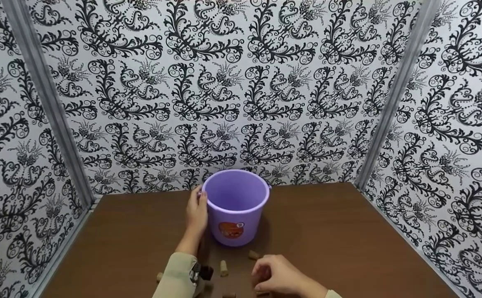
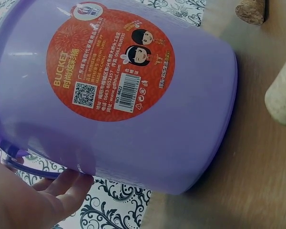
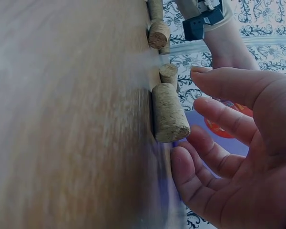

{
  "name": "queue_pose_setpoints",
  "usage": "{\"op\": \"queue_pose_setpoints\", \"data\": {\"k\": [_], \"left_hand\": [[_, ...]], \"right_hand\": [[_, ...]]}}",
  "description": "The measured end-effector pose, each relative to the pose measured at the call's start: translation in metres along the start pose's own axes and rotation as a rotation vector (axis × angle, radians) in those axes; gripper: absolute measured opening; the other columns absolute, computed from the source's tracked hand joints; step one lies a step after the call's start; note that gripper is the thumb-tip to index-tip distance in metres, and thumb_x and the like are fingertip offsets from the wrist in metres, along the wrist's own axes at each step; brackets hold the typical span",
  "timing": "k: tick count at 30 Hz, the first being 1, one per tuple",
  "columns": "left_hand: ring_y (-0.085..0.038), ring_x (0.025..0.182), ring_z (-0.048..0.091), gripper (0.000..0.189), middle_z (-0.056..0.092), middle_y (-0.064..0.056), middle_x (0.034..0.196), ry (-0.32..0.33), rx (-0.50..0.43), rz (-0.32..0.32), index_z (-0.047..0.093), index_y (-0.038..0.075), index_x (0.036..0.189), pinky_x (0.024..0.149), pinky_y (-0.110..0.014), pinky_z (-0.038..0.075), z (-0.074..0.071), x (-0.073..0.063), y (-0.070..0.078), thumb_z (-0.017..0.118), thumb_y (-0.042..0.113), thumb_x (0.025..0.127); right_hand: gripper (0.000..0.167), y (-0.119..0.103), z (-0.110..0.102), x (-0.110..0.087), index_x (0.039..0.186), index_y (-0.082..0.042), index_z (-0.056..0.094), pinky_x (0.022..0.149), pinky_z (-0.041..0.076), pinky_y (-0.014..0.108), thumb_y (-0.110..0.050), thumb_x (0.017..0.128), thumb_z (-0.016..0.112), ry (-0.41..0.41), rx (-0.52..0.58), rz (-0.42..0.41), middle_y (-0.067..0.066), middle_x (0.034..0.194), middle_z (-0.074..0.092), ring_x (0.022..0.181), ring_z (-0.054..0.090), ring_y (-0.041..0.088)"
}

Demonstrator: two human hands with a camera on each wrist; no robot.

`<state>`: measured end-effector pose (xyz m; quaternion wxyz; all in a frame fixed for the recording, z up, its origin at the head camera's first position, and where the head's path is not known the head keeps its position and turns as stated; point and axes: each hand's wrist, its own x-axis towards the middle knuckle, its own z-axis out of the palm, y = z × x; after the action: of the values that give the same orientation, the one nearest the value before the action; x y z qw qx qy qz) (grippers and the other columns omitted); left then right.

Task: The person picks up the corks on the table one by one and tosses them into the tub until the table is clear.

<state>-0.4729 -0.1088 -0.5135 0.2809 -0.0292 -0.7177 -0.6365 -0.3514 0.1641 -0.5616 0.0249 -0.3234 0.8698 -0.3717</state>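
A purple plastic bucket (image 1: 257, 219) stands upright on the table, its orange-red label facing me. My left hand (image 1: 197, 211) grips its left side at the rim, with fingers behind the handle joint in the left wrist view. Low over the table in front of the bucket is my right hand (image 1: 280, 275), fingers loosely bent and nothing held. In the right wrist view a cork (image 3: 170, 112) lies right by those fingertips, between thumb and fingers. Another cork (image 1: 224, 268) sits between the bucket and me, and a further cork (image 1: 253, 255) lies near the bucket's base.
More corks are scattered at the near side, such as a cork (image 1: 160, 276) beside the left sleeve (image 1: 174, 275) and a cork (image 1: 229, 295) at the bottom edge. Patterned walls (image 1: 224, 91) enclose the brown table (image 1: 141, 231) at the back and sides.
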Motion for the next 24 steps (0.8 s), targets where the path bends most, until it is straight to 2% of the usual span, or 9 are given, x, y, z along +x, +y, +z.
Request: {"op": "queue_pose_setpoints", "data": {"k": [7, 14, 20, 24], "left_hand": [[-0.042, 0.128, 0.062, 0.039, 0.067, -0.026, 0.138, 0.006, 0.019, 0.002, 0.060, 0.002, 0.143, 0.114, -0.058, 0.047, -0.0007, 0.0000, 0.0008, 0.050, 0.022, 0.111], [-0.042, 0.130, 0.062, 0.039, 0.067, -0.025, 0.140, 0.002, -0.002, -0.013, 0.061, 0.004, 0.143, 0.116, -0.058, 0.045, -0.0002, 0.0004, 0.0005, 0.051, 0.022, 0.111], [-0.042, 0.133, 0.060, 0.039, 0.065, -0.025, 0.141, -0.013, -0.013, -0.021, 0.060, 0.003, 0.144, 0.118, -0.058, 0.044, 0.0008, 0.0004, 0.0009, 0.052, 0.022, 0.111], [-0.042, 0.137, 0.057, 0.041, 0.063, -0.025, 0.145, -0.014, 0.000, -0.026, 0.059, 0.003, 0.145, 0.120, -0.058, 0.041, 0.0000, -0.0003, 0.0018, 0.051, 0.023, 0.111]], "right_hand": [[0.023, -0.0031, 0.0010, -0.0009, 0.093, -0.020, 0.078, 0.071, 0.052, 0.017, -0.021, 0.076, 0.092, -0.036, 0.033, 0.020, -0.011, 0.088, 0.069, 0.079, 0.061, -0.003], [0.017, -0.0039, 0.0050, -0.0021, 0.091, -0.019, 0.079, 0.068, 0.052, 0.016, -0.014, 0.075, 0.084, -0.060, 0.066, 0.010, -0.006, 0.086, 0.071, 0.076, 0.062, -0.002], [0.017, -0.0009, 0.0060, -0.0024, 0.090, -0.017, 0.080, 0.066, 0.051, 0.016, -0.012, 0.074, 0.080, -0.075, 0.061, 0.017, -0.005, 0.084, 0.071, 0.074, 0.059, -0.006], [0.016, -0.0001, 0.0070, -0.0017, 0.089, -0.017, 0.079, 0.066, 0.051, 0.014, -0.012, 0.074, 0.079, -0.081, 0.028, -0.008, -0.003, 0.083, 0.073, 0.073, 0.056, -0.009]]}}
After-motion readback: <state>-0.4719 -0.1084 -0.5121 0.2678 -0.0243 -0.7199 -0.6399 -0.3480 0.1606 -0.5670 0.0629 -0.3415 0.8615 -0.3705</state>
